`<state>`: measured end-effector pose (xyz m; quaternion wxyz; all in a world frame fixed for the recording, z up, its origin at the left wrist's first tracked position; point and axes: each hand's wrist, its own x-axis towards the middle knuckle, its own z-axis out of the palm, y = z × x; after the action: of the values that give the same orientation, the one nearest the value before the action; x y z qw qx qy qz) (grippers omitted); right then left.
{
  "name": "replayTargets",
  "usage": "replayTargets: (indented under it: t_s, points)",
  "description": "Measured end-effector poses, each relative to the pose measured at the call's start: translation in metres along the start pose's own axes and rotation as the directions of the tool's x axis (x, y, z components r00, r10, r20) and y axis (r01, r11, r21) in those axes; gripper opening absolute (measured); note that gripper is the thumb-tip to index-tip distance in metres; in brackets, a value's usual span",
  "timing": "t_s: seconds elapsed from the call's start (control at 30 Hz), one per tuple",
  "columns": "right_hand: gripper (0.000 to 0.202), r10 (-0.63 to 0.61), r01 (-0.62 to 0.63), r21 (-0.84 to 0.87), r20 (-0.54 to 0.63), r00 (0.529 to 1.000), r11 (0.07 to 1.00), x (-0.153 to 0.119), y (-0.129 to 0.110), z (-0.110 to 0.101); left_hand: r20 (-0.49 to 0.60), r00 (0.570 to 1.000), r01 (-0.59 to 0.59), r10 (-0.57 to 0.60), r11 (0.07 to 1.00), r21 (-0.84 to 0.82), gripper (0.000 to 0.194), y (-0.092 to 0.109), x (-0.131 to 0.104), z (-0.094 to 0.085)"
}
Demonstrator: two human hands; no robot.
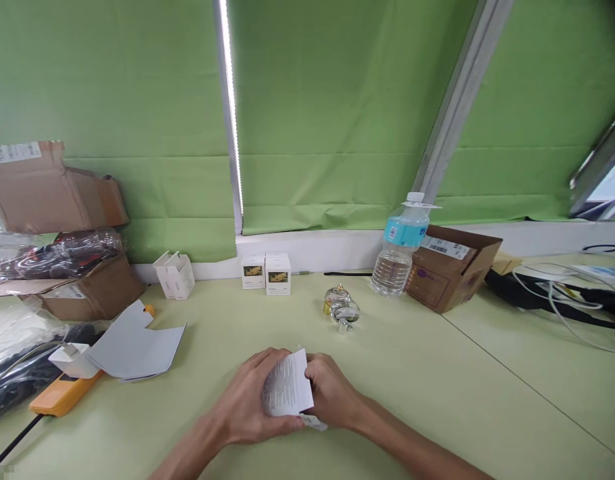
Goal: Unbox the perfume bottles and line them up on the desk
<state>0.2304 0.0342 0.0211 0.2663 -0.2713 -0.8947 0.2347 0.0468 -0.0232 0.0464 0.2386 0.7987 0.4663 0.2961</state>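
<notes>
A small white printed box [286, 385] is gripped in my left hand [250, 400], with the thumb below it and the fingers over the top. A flap stands out at its right end, with another loose flap lower down. My right hand [336, 392] is closed at that end, its fingertips partly hidden by the flap. Farther back on the table are shiny glass bottles [344, 309] with gold and silver parts. Two closed white boxes [278, 275] with pictures on them stand side by side near the wall, left of the bottles.
An open white carton [174, 275] stands at the back left. Near it are folded grey card [137, 350], an orange power strip [62, 395] and stacked cardboard boxes [90, 287]. A water bottle [398, 257], a brown box [440, 277] and cables [562, 300] are at the right.
</notes>
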Motion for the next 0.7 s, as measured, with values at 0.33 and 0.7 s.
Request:
replayTargets:
  t_s: [0.33,0.7]
  points:
    - [0.010,0.007,-0.009,-0.039,-0.042,0.999,0.999,-0.002,-0.007,0.001,-0.015,1.000,0.007,-0.007,1.000,0.007,0.069,-0.003,0.000,0.000]
    - [0.007,0.075,-0.063,0.126,-0.095,0.993,0.990,-0.001,-0.012,0.013,0.022,0.996,0.089,-0.092,0.991,0.098,0.096,0.002,0.003,0.004]
